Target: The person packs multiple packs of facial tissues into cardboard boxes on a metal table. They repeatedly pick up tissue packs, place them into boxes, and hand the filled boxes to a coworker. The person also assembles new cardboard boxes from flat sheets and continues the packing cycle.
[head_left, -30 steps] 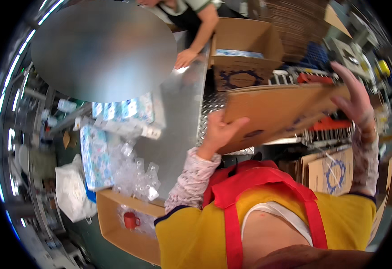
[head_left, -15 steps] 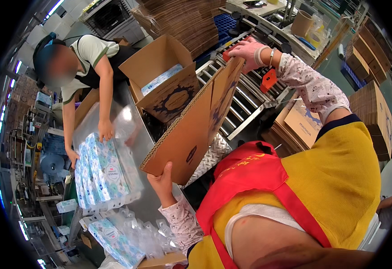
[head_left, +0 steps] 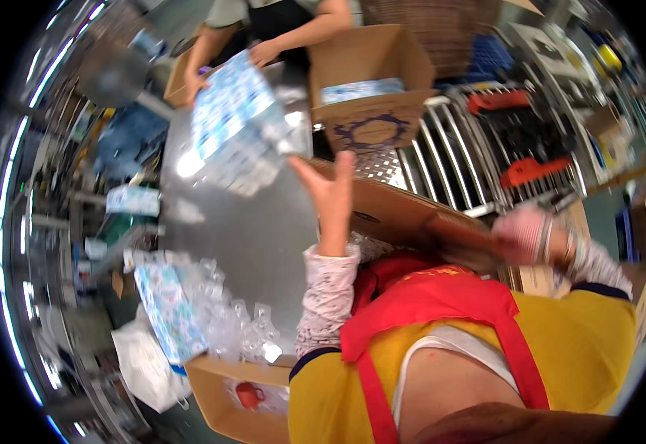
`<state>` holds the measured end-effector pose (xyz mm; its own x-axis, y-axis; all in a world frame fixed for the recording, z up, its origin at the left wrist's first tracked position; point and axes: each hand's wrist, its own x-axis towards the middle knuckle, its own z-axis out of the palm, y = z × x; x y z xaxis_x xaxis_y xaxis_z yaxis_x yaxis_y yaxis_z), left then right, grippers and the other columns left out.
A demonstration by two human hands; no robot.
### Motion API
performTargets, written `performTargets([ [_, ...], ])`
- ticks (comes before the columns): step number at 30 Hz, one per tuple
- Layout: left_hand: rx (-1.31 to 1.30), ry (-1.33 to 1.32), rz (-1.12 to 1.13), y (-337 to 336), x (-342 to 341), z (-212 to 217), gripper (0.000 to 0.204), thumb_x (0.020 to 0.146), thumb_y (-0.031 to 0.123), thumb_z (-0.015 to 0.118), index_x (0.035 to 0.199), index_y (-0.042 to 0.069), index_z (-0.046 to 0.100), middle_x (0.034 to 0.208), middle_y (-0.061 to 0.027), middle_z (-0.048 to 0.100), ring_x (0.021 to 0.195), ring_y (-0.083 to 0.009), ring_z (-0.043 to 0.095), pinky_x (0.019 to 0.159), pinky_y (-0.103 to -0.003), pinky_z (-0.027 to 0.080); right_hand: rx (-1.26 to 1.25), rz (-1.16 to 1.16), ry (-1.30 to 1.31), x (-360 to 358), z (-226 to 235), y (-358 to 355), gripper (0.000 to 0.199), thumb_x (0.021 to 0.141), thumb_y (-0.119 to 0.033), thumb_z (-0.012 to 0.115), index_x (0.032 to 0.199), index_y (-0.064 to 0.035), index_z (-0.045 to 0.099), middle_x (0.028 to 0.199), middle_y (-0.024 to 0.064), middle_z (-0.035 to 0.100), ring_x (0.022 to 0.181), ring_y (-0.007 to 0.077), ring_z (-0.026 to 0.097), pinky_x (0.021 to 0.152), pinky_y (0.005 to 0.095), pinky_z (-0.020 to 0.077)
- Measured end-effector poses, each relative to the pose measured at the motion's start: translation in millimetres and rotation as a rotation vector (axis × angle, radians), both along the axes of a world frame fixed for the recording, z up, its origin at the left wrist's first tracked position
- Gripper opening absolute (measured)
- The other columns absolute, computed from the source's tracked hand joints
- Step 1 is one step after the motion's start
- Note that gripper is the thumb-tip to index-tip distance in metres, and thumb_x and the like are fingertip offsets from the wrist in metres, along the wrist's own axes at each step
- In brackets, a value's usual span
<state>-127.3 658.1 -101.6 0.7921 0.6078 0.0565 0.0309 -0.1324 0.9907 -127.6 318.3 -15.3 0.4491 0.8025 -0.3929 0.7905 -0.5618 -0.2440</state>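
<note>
A flattened brown cardboard box [head_left: 404, 211] is held in front of my red apron, tilted and partly blurred. My left hand [head_left: 332, 203] is bare and touches its left end, with the thumb and straight fingers spread apart. At the box's right end, my right hand [head_left: 524, 235] in a pink glove is closed on the cardboard, smeared by motion. Beyond stands an open carton [head_left: 378, 122] with blue-and-white packs inside. Across the metal table [head_left: 252, 244], a co-worker's hands hold a bundle of blue-and-white packs [head_left: 235, 111].
Crumpled clear plastic bags [head_left: 223, 318] lie at the table's near left, beside another blue-and-white pack [head_left: 167, 307]. Below them is an open carton [head_left: 215, 403] with a red object inside. A roller conveyor [head_left: 452, 159] with orange-red parts stands at the right. Stacked cardboard [head_left: 430, 44] rises behind.
The view has swung left. The cardboard box has come down and closer to my apron, with my right hand lowered along with it. My left fingers have spread. The co-worker has lifted the bundle.
</note>
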Motion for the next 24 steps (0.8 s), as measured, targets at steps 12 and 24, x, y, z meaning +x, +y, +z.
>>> performTargets([
  [12, 0.195, -0.140, 0.023, -11.0, -3.5, -34.8, 0.100, 0.083, 0.027, 0.065, 0.143, -0.010, -0.006, 0.149, -0.0320, 0.010, 0.139, -0.0412, 0.014, 0.114, -0.042, 0.011, 0.535, -0.645, 0.683, 11.3, -36.5, -17.5, 0.067, 0.076, -0.044, 0.075, 0.120, 0.0026, 0.055, 0.104, 0.0132, 0.063, 0.100, 0.0199, 0.059, 0.089, 0.0300, 0.0443],
  [24, 0.686, 0.171, -0.774, 33.5, 11.2, 4.2, 0.078, 0.074, 0.010, 0.051, 0.141, -0.013, 0.019, 0.139, -0.0338, 0.034, 0.129, -0.0394, 0.040, 0.106, -0.036, 0.035, 0.040, -0.619, -0.120, 92.1, -75.0, 54.5, 0.039, 0.092, -0.030, 0.051, 0.112, 0.0020, 0.050, 0.093, 0.0314, 0.061, 0.088, 0.0468, 0.059, 0.075, 0.0493, 0.0478],
])
